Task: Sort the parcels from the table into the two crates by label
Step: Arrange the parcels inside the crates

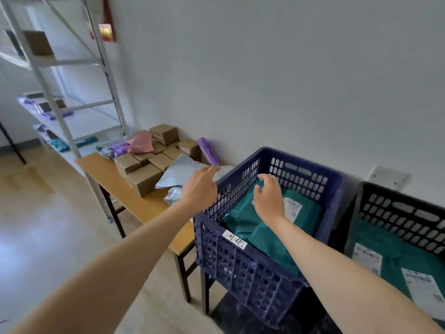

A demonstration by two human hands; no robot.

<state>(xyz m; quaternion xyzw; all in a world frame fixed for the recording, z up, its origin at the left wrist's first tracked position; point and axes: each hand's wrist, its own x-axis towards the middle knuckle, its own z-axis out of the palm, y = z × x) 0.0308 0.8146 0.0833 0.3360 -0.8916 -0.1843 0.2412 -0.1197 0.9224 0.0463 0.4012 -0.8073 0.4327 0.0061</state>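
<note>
A blue crate with a handwritten label stands right of the wooden table and holds teal parcels. A black crate further right also holds teal parcels with white labels. My right hand hovers above the teal parcels inside the blue crate, fingers loosely curled, holding nothing. My left hand reaches over the blue crate's left rim toward a grey parcel on the table, fingers relaxed and empty. Several brown boxes, a pink parcel and purple parcels lie on the table.
A metal shelving rack with boxes and bags stands at the left, behind the table's far end. A white wall runs behind the table and crates. Light wooden floor lies to the left of the table.
</note>
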